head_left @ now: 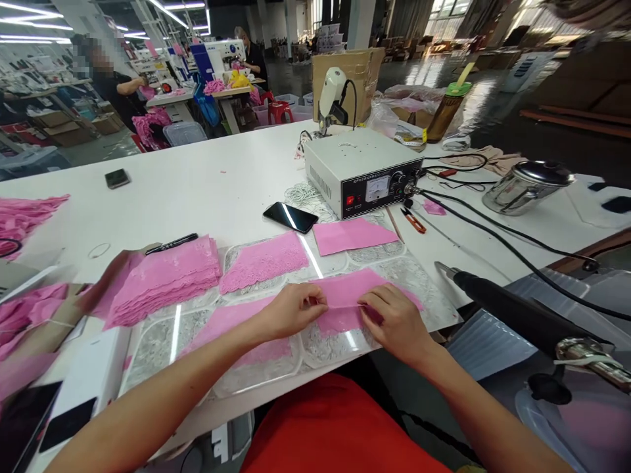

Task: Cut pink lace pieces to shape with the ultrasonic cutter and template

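A pink fabric piece lies on the marbled mat in front of me, one edge lifted between both hands. My left hand pinches that edge at its left. Thumb and fingers of my right hand close on the same edge farther right. Left of my hands, another pink piece rests partly under my left forearm. Beyond it lies a scalloped pink piece, with a plain pink piece to its right. A stack of pink pieces stands at the left.
A control box with a meter sits at the back. Near it are a phone, orange thread snips and a glass jug. A black-handled tool with cables juts in at the right. Co-workers sit behind.
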`<state>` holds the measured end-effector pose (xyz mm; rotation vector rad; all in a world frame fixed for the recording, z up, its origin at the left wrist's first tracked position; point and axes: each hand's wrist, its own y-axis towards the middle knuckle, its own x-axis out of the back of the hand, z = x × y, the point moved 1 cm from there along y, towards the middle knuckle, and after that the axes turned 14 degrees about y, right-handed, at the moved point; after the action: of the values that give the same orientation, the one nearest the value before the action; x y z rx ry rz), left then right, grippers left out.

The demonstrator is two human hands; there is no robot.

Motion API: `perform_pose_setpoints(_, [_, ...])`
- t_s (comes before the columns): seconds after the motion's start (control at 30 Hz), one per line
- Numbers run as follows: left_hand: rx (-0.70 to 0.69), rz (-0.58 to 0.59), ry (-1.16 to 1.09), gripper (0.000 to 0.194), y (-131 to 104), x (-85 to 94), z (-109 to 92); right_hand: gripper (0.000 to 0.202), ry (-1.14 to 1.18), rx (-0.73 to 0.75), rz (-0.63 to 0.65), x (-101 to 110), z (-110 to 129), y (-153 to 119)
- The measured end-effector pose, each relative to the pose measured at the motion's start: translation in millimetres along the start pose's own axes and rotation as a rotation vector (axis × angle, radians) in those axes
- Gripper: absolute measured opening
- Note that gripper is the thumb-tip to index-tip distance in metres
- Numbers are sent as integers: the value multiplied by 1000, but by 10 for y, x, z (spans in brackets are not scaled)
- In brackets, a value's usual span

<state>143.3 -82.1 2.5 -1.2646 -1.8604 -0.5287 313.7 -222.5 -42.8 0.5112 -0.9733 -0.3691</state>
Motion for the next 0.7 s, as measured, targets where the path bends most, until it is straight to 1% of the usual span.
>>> perform_pose_setpoints(0.13, [49,-22,-64,14,-6,19,83,13,-110,-40,2,133,-176,-63])
perform_pose_setpoints(0.27, [67,-16,-140,13,1,2,139,15,-160,-113,-28,234,-322,-89])
perform_pose_setpoints(0.37, [74,-3,-226,11,-8,-24,142,17,-190,-207,-40,254,-357,10])
perform_pose_setpoints(0.43, [91,2,-309,12,-24,-36,141,19,-186,-238,-28,221,-324,159])
perform_pose_setpoints(0.5, [125,-1,-421,18,-55,-40,153,22,-158,-191,-13,142,-233,359])
perform_pose_setpoints(0.6, [214,-33,-645,42,-146,-18,225,23,-76,-11,22,-66,11,681])
perform_pose_setpoints(0.7, [326,-79,-868,66,-320,45,359,24,45,201,145,-359,361,922])
